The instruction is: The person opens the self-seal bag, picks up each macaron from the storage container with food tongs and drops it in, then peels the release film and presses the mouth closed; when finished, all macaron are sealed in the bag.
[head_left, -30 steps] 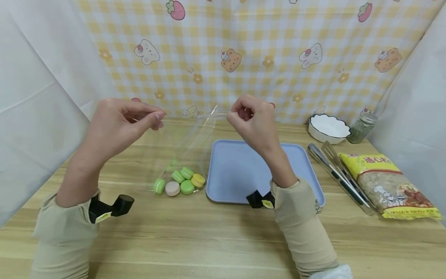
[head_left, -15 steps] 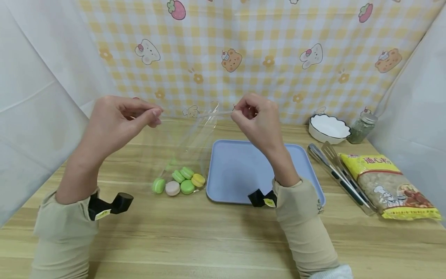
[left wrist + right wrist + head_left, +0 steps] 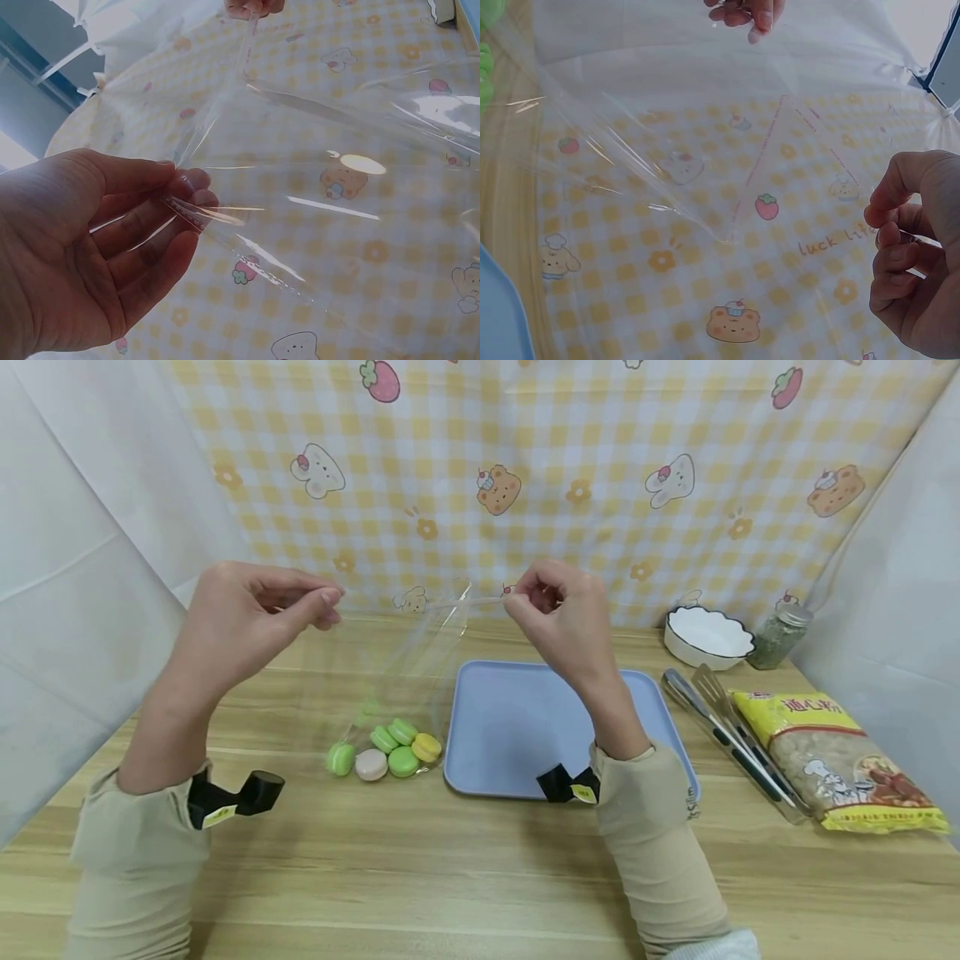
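Note:
A clear plastic bag (image 3: pixel 420 664) hangs between the two hands over the wooden table. Several macarons lie at its bottom, among them a yellow macaron (image 3: pixel 427 748), a pale pink macaron (image 3: pixel 371 765) and a green macaron (image 3: pixel 341 759). My left hand (image 3: pixel 243 622) pinches the bag's upper left edge, seen closely in the left wrist view. To the right, my right hand (image 3: pixel 566 622) pinches the end of a thin clear strip (image 3: pixel 480 602) stretched from the bag's mouth. Small red print runs along that strip in the right wrist view.
A blue tray (image 3: pixel 510 727) lies right of the macarons, partly under my right forearm. Farther right are tongs (image 3: pixel 720 735), a slotted turner (image 3: pixel 712 685) and a yellow bag of pasta (image 3: pixel 840 760). A white dish (image 3: pixel 708 635) and a herb jar (image 3: pixel 780 635) stand behind them.
My right hand has moved a little to the right, and more of the strip shows. My left hand has shifted slightly left. The macarons stay almost in place.

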### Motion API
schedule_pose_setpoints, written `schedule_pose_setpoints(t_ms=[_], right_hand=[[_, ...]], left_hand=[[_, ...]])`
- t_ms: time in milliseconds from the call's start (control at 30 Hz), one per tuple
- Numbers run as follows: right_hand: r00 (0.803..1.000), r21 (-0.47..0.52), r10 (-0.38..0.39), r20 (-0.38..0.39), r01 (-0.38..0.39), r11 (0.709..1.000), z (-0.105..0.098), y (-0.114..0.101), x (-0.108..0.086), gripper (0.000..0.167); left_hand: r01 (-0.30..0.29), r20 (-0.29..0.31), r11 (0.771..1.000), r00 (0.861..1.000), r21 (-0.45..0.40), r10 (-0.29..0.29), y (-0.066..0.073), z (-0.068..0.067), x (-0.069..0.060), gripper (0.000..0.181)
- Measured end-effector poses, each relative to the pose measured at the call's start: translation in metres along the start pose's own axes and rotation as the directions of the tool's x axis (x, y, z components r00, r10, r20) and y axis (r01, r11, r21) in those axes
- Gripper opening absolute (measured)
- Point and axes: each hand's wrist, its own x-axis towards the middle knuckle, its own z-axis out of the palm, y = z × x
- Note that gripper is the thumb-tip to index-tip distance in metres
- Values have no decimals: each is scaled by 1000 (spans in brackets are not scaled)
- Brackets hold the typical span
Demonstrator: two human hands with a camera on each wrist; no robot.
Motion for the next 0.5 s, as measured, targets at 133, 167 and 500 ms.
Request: schedule_pose_setpoints(t_ms=[133, 167, 500], right_hand=[[1000, -17, 18, -7, -18, 1000, -1, 0, 0, 18], [1000, -19, 31, -7, -31, 999, -2, 0, 0, 18], [994, -51, 105, -19, -106, 993, -6, 4, 1, 14]], left_hand=[[0, -6, 1000, 1000, -4, 0, -1, -1, 1, 12], [0, -6, 1000, 1000, -8, 0, -2, -1, 1, 12], [5, -25, 1000, 1000, -11, -5, -7, -4, 3, 12]])
